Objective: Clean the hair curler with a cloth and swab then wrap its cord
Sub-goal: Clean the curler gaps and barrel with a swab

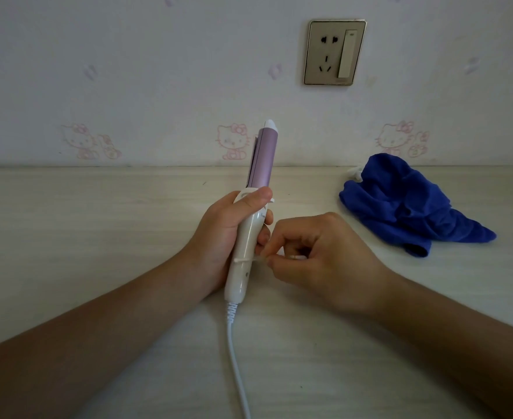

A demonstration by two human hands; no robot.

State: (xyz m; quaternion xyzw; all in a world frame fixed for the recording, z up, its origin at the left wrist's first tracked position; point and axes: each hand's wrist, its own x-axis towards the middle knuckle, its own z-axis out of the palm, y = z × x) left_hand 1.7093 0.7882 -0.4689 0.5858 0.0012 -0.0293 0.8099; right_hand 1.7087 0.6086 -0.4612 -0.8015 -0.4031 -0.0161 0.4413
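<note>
The hair curler has a white handle and a purple barrel with a white tip, pointing up and away. My left hand grips its handle from the left, thumb over the top. My right hand pinches a thin white cotton swab, held level, its left tip touching the lower handle. The white cord runs from the handle's base toward me and off the bottom edge. A crumpled blue cloth lies on the table at the right.
The pale wooden table meets a wall with cartoon-cat wallpaper. A wall socket with a switch sits above right. A small white object peeks out behind the cloth.
</note>
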